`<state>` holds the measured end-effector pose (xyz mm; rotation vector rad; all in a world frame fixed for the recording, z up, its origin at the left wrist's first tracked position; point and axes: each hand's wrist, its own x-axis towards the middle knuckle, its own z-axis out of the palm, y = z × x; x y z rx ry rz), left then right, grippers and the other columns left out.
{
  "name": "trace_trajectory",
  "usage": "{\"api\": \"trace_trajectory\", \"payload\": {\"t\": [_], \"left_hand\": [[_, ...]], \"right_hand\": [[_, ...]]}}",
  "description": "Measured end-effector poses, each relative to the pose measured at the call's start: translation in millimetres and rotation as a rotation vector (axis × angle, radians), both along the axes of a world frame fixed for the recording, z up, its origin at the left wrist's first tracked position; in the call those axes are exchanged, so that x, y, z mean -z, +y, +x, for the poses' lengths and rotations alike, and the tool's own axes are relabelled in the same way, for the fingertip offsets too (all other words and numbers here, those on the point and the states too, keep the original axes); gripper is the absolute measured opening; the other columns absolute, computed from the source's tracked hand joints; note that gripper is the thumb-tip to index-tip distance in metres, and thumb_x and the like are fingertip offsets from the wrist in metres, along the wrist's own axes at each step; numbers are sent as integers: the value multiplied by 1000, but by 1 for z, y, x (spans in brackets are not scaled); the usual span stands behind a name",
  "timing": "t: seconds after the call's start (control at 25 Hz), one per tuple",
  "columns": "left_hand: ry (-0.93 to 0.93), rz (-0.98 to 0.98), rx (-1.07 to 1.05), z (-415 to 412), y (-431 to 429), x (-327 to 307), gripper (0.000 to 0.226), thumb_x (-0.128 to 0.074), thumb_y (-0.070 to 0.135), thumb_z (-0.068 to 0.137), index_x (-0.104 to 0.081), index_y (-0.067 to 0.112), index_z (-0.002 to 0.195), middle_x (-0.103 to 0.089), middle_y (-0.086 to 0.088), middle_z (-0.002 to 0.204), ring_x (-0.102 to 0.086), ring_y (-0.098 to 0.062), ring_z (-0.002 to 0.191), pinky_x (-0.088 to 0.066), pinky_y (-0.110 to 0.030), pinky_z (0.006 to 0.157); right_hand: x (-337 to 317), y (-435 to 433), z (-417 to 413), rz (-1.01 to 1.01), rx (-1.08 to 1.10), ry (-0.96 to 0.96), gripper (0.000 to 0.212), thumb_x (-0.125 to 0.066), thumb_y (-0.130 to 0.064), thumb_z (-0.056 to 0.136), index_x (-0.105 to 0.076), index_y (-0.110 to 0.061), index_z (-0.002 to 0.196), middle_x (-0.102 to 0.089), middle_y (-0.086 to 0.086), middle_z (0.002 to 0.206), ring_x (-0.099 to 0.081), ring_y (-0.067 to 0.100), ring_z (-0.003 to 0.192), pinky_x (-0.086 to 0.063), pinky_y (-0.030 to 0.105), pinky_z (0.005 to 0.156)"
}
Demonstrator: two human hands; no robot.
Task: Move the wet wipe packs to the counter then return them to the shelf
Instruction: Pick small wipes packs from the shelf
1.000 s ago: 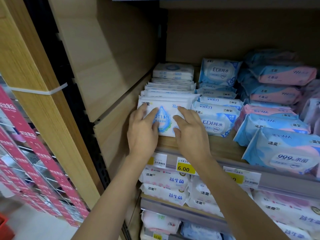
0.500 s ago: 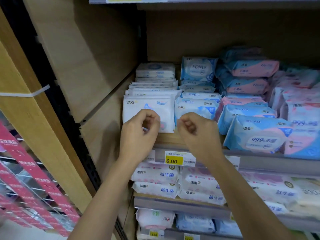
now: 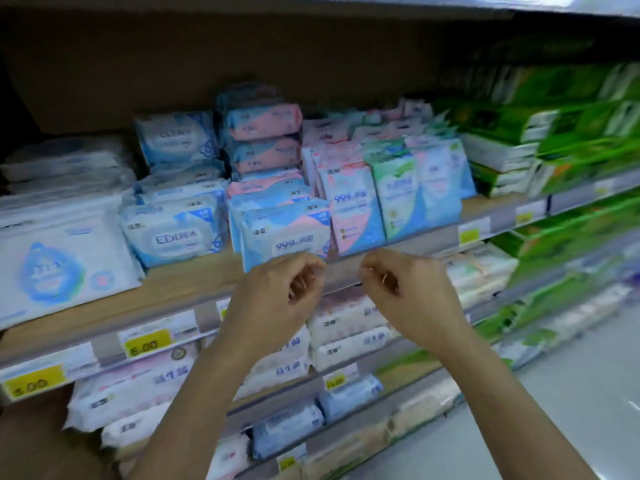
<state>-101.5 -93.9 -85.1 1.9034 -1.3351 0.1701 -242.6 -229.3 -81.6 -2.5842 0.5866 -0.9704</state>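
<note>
Rows of wet wipe packs fill the wooden shelf (image 3: 194, 282). A white pack with a blue drop (image 3: 59, 268) stands at the far left, next to blue EDI packs (image 3: 173, 233). A pink and blue 999 pack (image 3: 287, 233) stands at the shelf front. My left hand (image 3: 277, 303) hovers just below and in front of it, fingers curled, holding nothing. My right hand (image 3: 408, 292) is level with it to the right, fingers also curled and empty, in front of the shelf rail. The picture is blurred by motion.
Upright pink, green and blue wipe packs (image 3: 394, 195) stand further right, then green tissue packs (image 3: 554, 140). Lower shelves hold more white and pink packs (image 3: 346, 334). Yellow price tags (image 3: 147, 342) line the shelf rail. Pale floor (image 3: 571, 393) shows at the lower right.
Both hands have come off the white pack at the left and moved right along the shelf with curled fingers. The view has swung right, bringing the green packs in.
</note>
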Motion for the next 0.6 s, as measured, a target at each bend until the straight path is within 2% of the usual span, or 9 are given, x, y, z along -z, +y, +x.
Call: {"api": "trace_trajectory", "payload": {"t": [0.08,0.2,0.28,0.4,0.44,0.52,0.6], "left_hand": [[-52,23,32,-19,-34,0,20,-54,37,84,-65,29,99,-66,10,85,-54,-7,78,-40,-11,68],[-178,1,-15,-48,-89,2,17,-56,29,86,-64,26,100,-59,13,83,-49,-3,76,-36,-9,60],[-264,-19,-80,-63,-126,1,22,-48,33,84,-61,27,100,-63,10,87,-58,-6,71,-48,-24,58],[-332,-42,-249,-70,-178,-5,32,-43,35,82,-63,21,102,-66,1,97,-65,-23,81,-51,-32,63],[-347,-47,-327,-68,-192,-9,33,-45,34,81,-64,17,104,-66,-3,101,-64,-27,86,-51,-34,67],[-369,-26,-449,-57,-213,-17,37,-58,31,80,-62,13,111,-62,-9,110,-59,-33,97,-48,-40,77],[-379,17,-511,-48,-226,-24,54,-71,32,74,-56,14,123,-55,-12,121,-50,-35,108,-43,-44,85]], "right_hand": [[-1,-30,-27,-37,43,17,19,-48,-32,84,-62,-19,81,-60,-3,62,-49,18,51,-44,33,48],[-1,-85,-61,-118,78,35,22,-47,-31,85,-63,-17,88,-64,-1,71,-54,21,52,-45,31,47],[-5,-124,-74,-195,88,54,30,-42,-33,85,-64,-15,96,-67,3,78,-59,25,53,-46,31,45],[-11,-183,-78,-330,106,53,27,-50,-26,84,-63,-12,103,-68,8,85,-60,28,55,-35,23,43],[-14,-200,-73,-333,98,30,29,-53,-23,83,-63,-9,107,-68,10,89,-61,29,60,-34,23,45],[-17,-231,-53,-304,83,-20,35,-56,-22,85,-60,-4,115,-67,15,101,-64,34,79,-45,31,56],[-17,-250,-31,-212,66,-29,42,-58,-26,89,-54,-4,125,-63,15,118,-62,36,98,-50,37,72]]}}
